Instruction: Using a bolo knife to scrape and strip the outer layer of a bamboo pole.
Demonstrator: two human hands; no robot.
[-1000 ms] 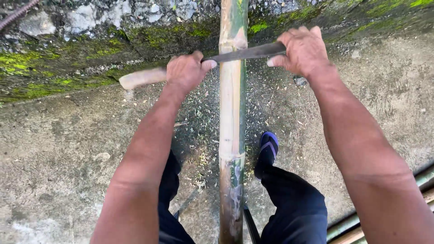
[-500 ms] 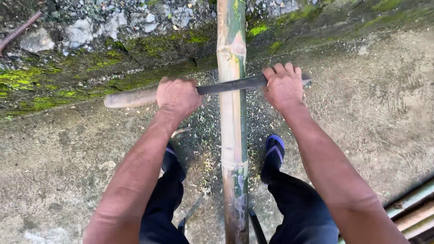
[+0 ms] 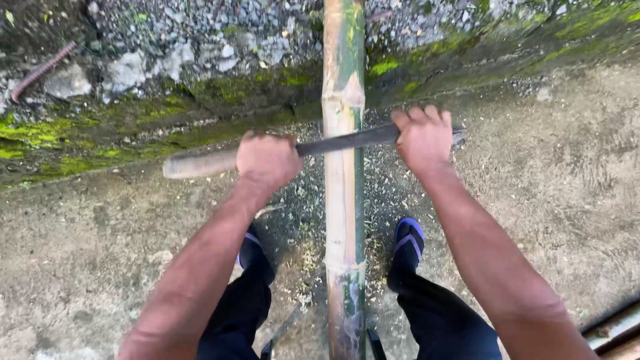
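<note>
Both grips clamp the long blade (image 3: pixel 347 141), left hand (image 3: pixel 268 159) on its wooden handle and right hand (image 3: pixel 423 139) near the tip (fingers clear of the edge, ideally), so draw it evenly, level, along the bamboo pole (image 3: pixel 344 200) lying between the feet.

Soft, even daylight, faint shadows underfoot, sharp focus, slight wide-angle stretch.

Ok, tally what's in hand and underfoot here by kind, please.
Bamboo poles: 1
Long knives: 1, left hand on the handle, right hand on the blade end
Blue sandals: 2
Total: 4
</note>
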